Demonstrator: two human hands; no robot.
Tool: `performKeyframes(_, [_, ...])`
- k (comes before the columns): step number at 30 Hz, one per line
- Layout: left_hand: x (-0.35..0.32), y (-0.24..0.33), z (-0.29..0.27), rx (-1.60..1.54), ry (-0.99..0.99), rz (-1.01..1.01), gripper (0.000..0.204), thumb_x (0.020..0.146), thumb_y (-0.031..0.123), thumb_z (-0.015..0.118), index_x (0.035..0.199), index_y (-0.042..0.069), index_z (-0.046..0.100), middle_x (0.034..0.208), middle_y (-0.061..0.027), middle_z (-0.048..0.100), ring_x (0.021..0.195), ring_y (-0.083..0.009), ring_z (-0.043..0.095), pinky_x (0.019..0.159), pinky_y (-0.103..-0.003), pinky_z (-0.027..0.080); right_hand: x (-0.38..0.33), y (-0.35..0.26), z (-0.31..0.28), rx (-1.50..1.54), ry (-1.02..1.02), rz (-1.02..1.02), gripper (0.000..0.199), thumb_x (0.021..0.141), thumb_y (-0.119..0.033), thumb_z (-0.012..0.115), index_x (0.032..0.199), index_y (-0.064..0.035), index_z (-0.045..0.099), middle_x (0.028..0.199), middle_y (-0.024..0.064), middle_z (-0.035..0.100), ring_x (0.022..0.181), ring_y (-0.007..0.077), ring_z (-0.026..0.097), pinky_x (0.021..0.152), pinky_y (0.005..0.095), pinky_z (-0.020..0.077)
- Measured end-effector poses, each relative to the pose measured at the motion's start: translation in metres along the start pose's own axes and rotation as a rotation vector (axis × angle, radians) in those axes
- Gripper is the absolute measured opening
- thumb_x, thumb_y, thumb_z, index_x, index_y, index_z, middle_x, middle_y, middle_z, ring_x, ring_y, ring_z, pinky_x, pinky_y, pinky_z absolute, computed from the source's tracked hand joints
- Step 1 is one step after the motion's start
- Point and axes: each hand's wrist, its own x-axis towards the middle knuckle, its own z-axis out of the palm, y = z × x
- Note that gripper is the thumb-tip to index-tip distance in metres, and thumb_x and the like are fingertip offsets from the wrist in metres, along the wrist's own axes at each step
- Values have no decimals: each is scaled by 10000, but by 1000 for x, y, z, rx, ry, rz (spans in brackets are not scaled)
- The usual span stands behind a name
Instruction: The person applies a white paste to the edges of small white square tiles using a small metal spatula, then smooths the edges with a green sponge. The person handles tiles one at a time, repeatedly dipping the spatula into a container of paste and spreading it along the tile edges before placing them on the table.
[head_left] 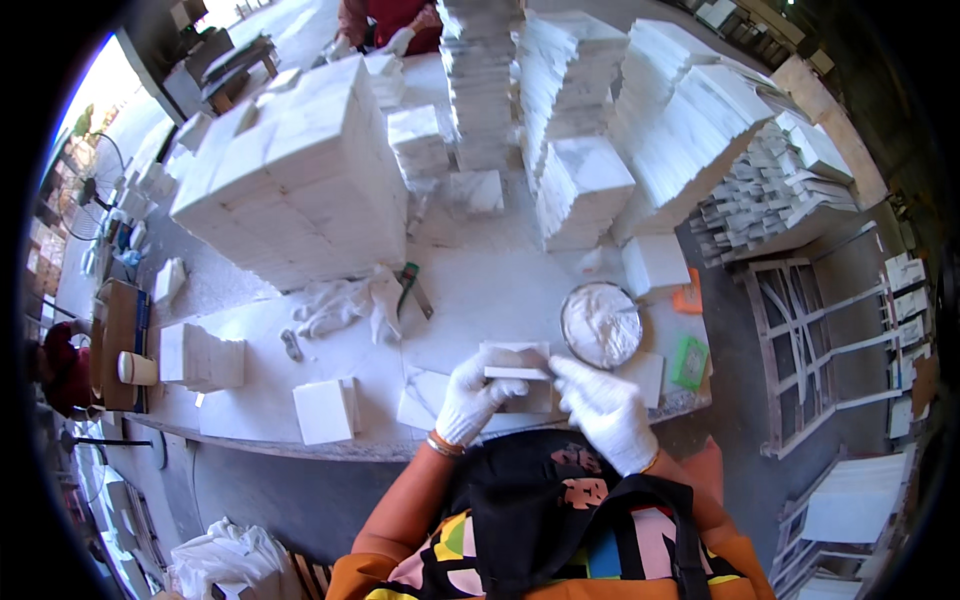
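Note:
Both my hands wear white knit gloves and meet over the near edge of the table. My left hand (467, 398) is closed around a small white stone tile (516, 373), held up with its thin edge toward me. My right hand (608, 408) reaches to the tile's right end with fingers stretched out, the fingertips at its edge. Below the hands lie flat white tiles (425, 398), partly hidden by them. Beyond my right hand stands a round bowl (601, 325) with white paste or powder. A green-handled tool (408, 283) with a metal blade lies farther off, beside a crumpled white cloth (345, 305).
Large stacks of white tiles (300, 190) and tall stacks (680, 130) crowd the table's far side. A green box (690, 362) and an orange box (688, 292) sit near the right edge. Another person's gloved hands (398, 40) show at the far end. A metal rack (815, 345) stands to the right.

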Motion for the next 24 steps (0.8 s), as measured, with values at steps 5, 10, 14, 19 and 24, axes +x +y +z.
performKeyframes(5, [3, -25, -8, 69, -34, 173, 305, 865, 52, 738, 1159, 34, 662, 1031, -17, 685, 935, -98, 617, 829, -262, 516, 0, -7, 14, -135, -47, -106, 343, 853, -19, 698, 1194, -56, 689, 878, 158, 724, 718, 266, 716, 636, 345, 568])
performKeyframes(10, [9, -31, -12, 70, -90, 177, 302, 880, 143, 750, 1146, 30, 659, 1083, -39, 673, 997, -131, 616, 902, -298, 500, 5, -6, 4, -52, -113, 20, 335, 882, -14, 680, 1215, -58, 688, 831, 140, 725, 699, 191, 716, 621, 314, 564])
performKeyframes(14, [-1, -33, -14, -86, -40, 82, 277, 894, 150, 740, 1132, 27, 670, 1018, -37, 681, 958, -119, 621, 888, -283, 499, -5, -4, 16, 142, -158, 30, 429, 875, 31, 651, 1297, -44, 643, 890, 114, 730, 671, 142, 672, 596, 261, 545])
performKeyframes(19, [-6, 1, -8, -68, -34, -108, 265, 887, 216, 773, 1090, 78, 676, 912, 48, 632, 859, -42, 551, 772, -241, 479, -8, 4, -30, 224, 138, 177, 469, 915, 16, 611, 1382, -2, 559, 1060, 131, 712, 800, 118, 674, 677, 244, 557])
performKeyframes(24, [-4, 15, -8, -237, -44, -83, 355, 871, 321, 783, 1079, 78, 629, 991, 39, 615, 928, -71, 554, 840, -251, 470, -15, 8, -53, 309, 46, 436, 560, 937, -21, 603, 1473, 12, 444, 1315, 69, 625, 845, 111, 638, 700, 231, 507])
